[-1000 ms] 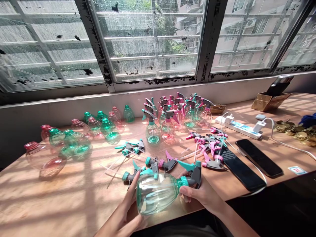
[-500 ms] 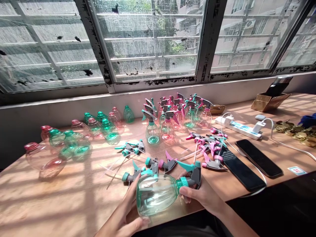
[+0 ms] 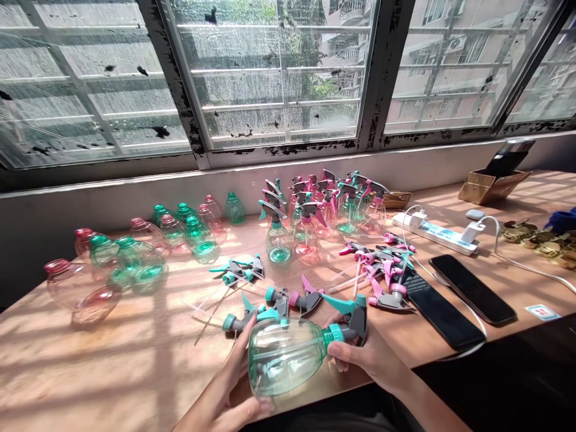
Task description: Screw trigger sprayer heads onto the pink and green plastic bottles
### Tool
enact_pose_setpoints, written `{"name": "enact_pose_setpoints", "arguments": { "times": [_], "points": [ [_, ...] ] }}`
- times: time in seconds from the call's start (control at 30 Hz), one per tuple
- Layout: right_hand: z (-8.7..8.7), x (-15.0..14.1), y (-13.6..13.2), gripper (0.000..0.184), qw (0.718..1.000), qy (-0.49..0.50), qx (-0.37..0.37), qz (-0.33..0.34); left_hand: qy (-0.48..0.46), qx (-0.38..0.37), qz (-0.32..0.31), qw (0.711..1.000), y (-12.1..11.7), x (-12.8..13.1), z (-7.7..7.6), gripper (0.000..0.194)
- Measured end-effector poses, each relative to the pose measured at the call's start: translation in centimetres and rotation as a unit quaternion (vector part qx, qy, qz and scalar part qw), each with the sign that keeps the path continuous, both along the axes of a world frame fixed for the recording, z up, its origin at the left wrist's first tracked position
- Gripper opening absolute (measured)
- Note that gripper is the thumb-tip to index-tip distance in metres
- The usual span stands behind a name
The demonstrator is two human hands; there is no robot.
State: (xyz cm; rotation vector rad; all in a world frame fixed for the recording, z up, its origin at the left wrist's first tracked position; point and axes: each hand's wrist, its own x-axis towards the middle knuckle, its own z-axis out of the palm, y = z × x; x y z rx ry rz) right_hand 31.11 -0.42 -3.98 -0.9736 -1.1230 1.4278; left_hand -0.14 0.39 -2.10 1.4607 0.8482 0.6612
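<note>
A clear green spray bottle [image 3: 288, 357] lies sideways between my hands at the table's near edge, its trigger head [image 3: 357, 318] pointing right. My left hand [image 3: 238, 384] is wrapped round the base end, thumb below and fingers behind. With thumb and fingers, my right hand [image 3: 360, 354] grips the teal collar [image 3: 333, 333] at the neck. The straw shows through the bottle wall. Just behind lie loose trigger heads, among them a teal one [image 3: 234, 323] and a pink one [image 3: 306, 300].
Open pink and green bottles [image 3: 148, 273] stand at the left. Bottles fitted with trigger heads [image 3: 279, 243] cluster by the window wall. At the right are a pile of trigger heads [image 3: 382, 264], two phones [image 3: 472, 288], a power strip [image 3: 436, 233] and a cardboard box [image 3: 486, 185].
</note>
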Motion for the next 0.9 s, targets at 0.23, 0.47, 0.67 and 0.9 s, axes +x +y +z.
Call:
{"name": "enact_pose_setpoints", "arguments": {
  "times": [0.23,0.47,0.67,0.9],
  "points": [
    [0.6,-0.1,0.0,0.052,1.0,-0.014,0.003,0.013,-0.037,0.021,-0.02,0.999,0.2,0.5,0.1,0.097],
    [0.5,-0.1,-0.1,0.053,1.0,-0.012,-0.004,0.013,-0.039,-0.035,-0.007,0.999,-0.1,-0.8,-1.7,0.091],
    [0.5,-0.1,-0.1,0.051,1.0,-0.007,0.004,0.017,-0.001,0.016,-0.006,1.0,0.1,0.1,-0.1,0.086],
    [0.5,-0.2,0.0,0.049,1.0,-0.012,0.004,0.018,-0.05,-0.025,-0.014,0.998,-0.1,0.0,-0.6,0.101]
  ]
}}
